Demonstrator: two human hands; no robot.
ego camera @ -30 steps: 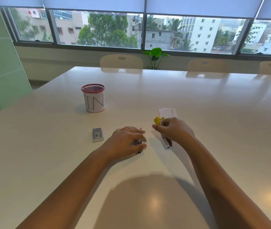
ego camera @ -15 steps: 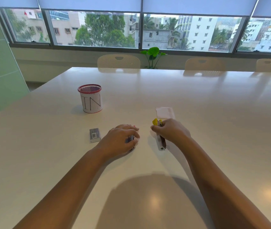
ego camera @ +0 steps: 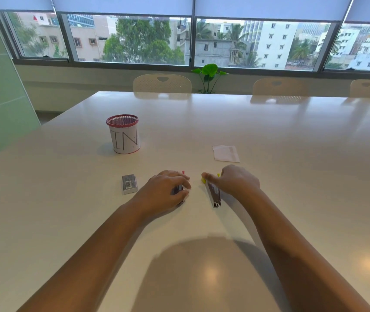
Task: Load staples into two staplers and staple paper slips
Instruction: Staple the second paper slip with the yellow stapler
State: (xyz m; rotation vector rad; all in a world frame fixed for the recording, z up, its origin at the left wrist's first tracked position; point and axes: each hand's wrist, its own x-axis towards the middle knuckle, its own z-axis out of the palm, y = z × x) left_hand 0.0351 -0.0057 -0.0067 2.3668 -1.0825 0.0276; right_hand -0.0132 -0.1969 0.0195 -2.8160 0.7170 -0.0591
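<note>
Holding a stapler in each hand, the person has both tools down on the white tabletop near the middle of its near edge. The left hand (ego camera: 167, 190) curls its fingers over the small metal stapler with the pink plastic end (ego camera: 180, 188), covering most of it. The right hand (ego camera: 235, 182) pinches the yellow-tipped metal stapler (ego camera: 213, 192) at its far end, its steel body lying bare and pointing toward the near edge.

Judging by the task, loading comes next. It would go best one stapler at a time: steady the base flat with one hand, swing the top fully open with the other, and only then reach for staples. Whether either magazine is already open cannot be told.

A small grey staple box with a barcode label (ego camera: 129, 183) lies just left of the left hand. A few white paper slips (ego camera: 225, 153) sit beyond the right hand, apart from it. Farther toward the left edge stands a red mesh cup wrapped in white paper marked "IN" (ego camera: 124, 134). The glossy white table (ego camera: 292, 167) reflects the light; beige chairs (ego camera: 162, 83) line its far edge, with a green potted plant (ego camera: 210, 74) and wide windows (ego camera: 260, 43) behind.
</note>
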